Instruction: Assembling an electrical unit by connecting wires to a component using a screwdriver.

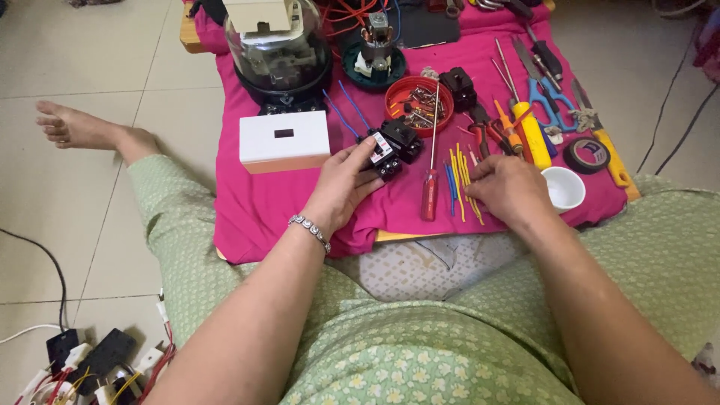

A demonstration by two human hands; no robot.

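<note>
- Black breaker [391, 148] lies on the pink cloth [255, 210], clamped by the left hand [341, 187]; thumb on its near side, fingertips [369, 142] curled over its top edge; two blue wires [341, 112] run up from it, beyond the fingers
- White box [284, 140] stands just left of that thumb, apart from it; behind it, further from the fingers, a glass-domed meter [277, 49]
- Red-handled screwdriver [430, 176] lies between the two hands, touched by neither; its shaft points away toward a red dish of screws [418, 105]
- Yellow and blue wire pieces [459, 184] lie under the fingertips of the right hand [510, 187]; its fingers are bent down together onto them, though whether they pinch one I cannot tell
- White bowl [563, 187] sits just right of that hand's knuckles; black tape roll [586, 155] beyond it; blue-handled scissors [546, 94] further off, past the fingers
</note>
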